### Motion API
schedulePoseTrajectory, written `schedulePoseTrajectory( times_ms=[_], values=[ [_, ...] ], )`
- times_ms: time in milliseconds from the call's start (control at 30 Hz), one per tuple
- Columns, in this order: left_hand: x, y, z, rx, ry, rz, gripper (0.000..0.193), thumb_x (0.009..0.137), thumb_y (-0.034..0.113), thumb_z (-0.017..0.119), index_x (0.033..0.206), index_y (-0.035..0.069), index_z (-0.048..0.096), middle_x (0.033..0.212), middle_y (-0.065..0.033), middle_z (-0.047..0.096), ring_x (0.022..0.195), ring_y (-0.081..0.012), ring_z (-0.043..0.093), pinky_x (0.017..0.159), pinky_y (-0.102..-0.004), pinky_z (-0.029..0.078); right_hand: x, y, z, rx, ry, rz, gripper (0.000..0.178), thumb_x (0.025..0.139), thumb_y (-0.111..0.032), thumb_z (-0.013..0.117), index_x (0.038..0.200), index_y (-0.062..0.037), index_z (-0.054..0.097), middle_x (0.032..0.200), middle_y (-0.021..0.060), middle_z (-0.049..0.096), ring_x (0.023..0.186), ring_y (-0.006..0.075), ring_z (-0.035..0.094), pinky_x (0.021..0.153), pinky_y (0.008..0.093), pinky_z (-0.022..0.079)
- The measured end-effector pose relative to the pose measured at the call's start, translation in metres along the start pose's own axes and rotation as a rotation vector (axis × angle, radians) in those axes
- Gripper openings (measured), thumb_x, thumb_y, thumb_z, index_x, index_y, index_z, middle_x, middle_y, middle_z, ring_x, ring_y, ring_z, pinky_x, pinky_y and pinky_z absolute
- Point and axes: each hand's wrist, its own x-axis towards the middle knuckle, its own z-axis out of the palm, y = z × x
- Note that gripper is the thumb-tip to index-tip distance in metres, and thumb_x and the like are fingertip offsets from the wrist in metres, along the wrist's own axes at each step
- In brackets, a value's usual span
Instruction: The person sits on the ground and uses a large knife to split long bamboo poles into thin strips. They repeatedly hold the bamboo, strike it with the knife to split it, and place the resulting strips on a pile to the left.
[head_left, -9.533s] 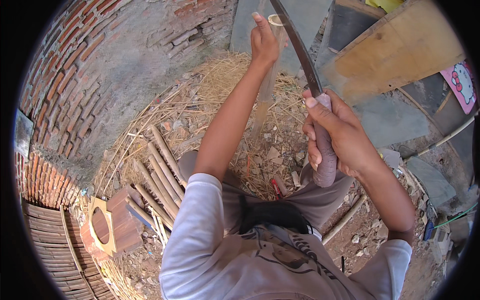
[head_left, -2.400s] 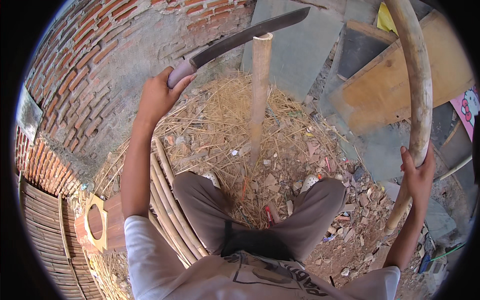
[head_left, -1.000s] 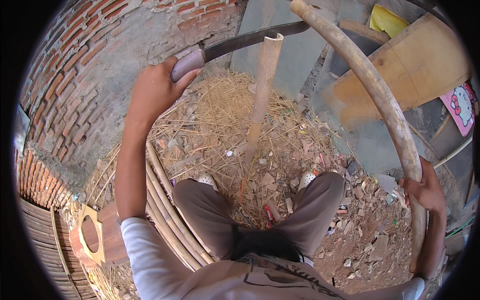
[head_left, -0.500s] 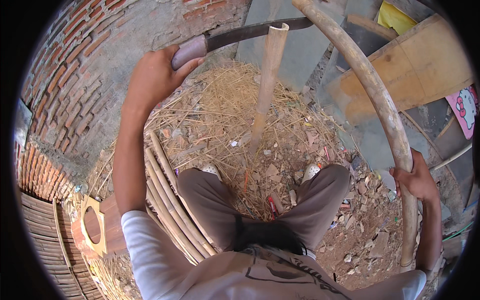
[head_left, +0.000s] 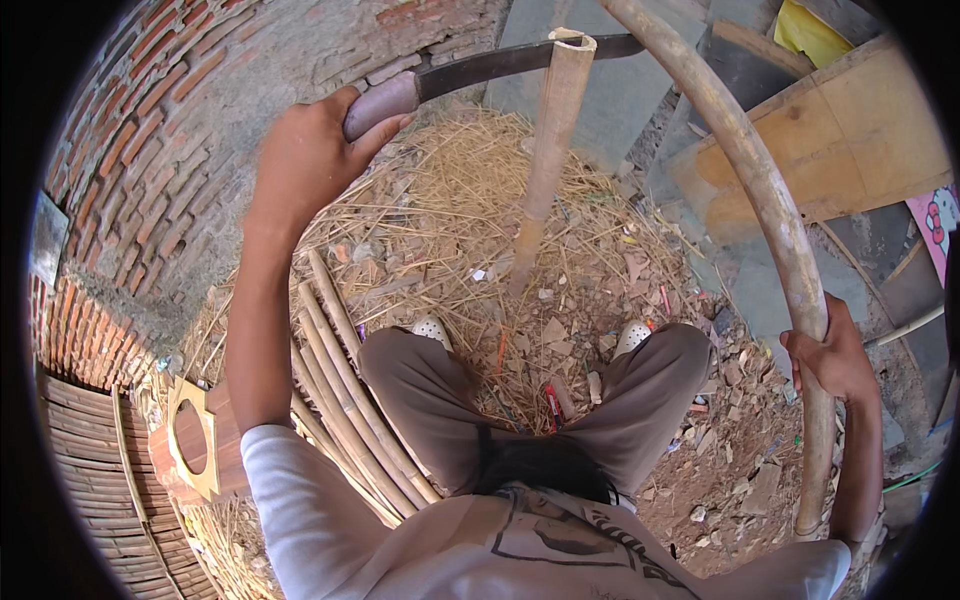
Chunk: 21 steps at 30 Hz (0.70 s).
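Observation:
My left hand (head_left: 318,150) is closed around the pale grey handle (head_left: 382,106) of a machete, its long dark blade (head_left: 480,70) pointing right. An upright bamboo piece (head_left: 552,140) stands on the littered ground, and the blade crosses at its upper end. The bamboo's front wall hides part of the blade; how deep the blade sits in it, I cannot tell. My right hand (head_left: 832,352) grips a long, curved wooden pole (head_left: 765,165) near its lower part. The pole slants up and left until its far part overlaps the blade's tip; whether they touch is unclear.
Several bamboo strips (head_left: 352,410) lie beside my left leg. Straw (head_left: 450,165) and rubble (head_left: 740,450) cover the ground between my feet and around. A brick wall (head_left: 200,150) rises at left. Boards (head_left: 810,130) and slabs lean at right, with a cut-out board (head_left: 190,440) at lower left.
The whole view has shifted slightly. The bamboo's top has moved a little up and right, and its end now shows as a rounder ring. Both hands keep their grips.

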Motion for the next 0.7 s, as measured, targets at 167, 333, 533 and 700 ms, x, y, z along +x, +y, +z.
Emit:
schedulePoseTrajectory(
  times_ms=[167, 333, 533, 700],
  values=[
    [0.005, -0.005, 0.008, -0.056, -0.038, -0.019, 0.044, 0.087, 0.045, 0.069, 0.088, 0.001, 0.067, 0.06, -0.0159, 0.062, 0.054, -0.0283, 0.062, 0.055, -0.0389, 0.049, -0.017, -0.002, -0.038, 0.106, 0.293, -0.16, 0.049, 0.085, -0.01, 0.064, 0.128, 0.0055, 0.047, 0.078, 0.0075, 0.057, 0.055, 0.0138, 0.057, 0.044, 0.0281, 0.048],
    [0.01, 0.001, 0.006, -0.056, -0.059, -0.078, 0.044, 0.086, 0.045, 0.07, 0.089, 0.002, 0.069, 0.063, -0.0176, 0.064, 0.058, -0.0331, 0.066, 0.057, -0.0399, 0.052, -0.054, -0.025, -0.12, 0.334, 0.254, -0.563, 0.031, 0.09, -0.02, 0.062, 0.109, 0.0017, 0.052, 0.073, 0.0112, 0.056, 0.06, 0.0203, 0.058, 0.054, 0.0329, 0.051],
    [-0.005, -0.005, 0.008, -0.055, -0.018, -0.032, 0.043, 0.089, 0.043, 0.068, 0.086, 0.0, 0.066, 0.057, -0.0133, 0.061, 0.054, -0.026, 0.065, 0.055, -0.0362, 0.049, 0.016, 0.005, 0.021, 0.177, 0.169, -0.12, 0.029, 0.084, -0.005, 0.064, 0.107, 0.0021, 0.048, 0.066, 0.005, 0.052, 0.049, 0.0138, 0.053, 0.043, 0.0298, 0.045],
    [-0.014, -0.019, 0.01, 0.0, -0.058, -0.054, 0.043, 0.089, 0.043, 0.068, 0.086, 0.0, 0.066, 0.057, -0.0131, 0.062, 0.055, -0.0264, 0.066, 0.055, -0.0361, 0.05, 0.002, 0.004, -0.019, 0.116, 0.186, -0.223, 0.046, 0.08, -0.01, 0.067, 0.12, 0.0053, 0.05, 0.077, 0.0079, 0.056, 0.049, 0.0151, 0.054, 0.041, 0.0279, 0.044]
  ],
)
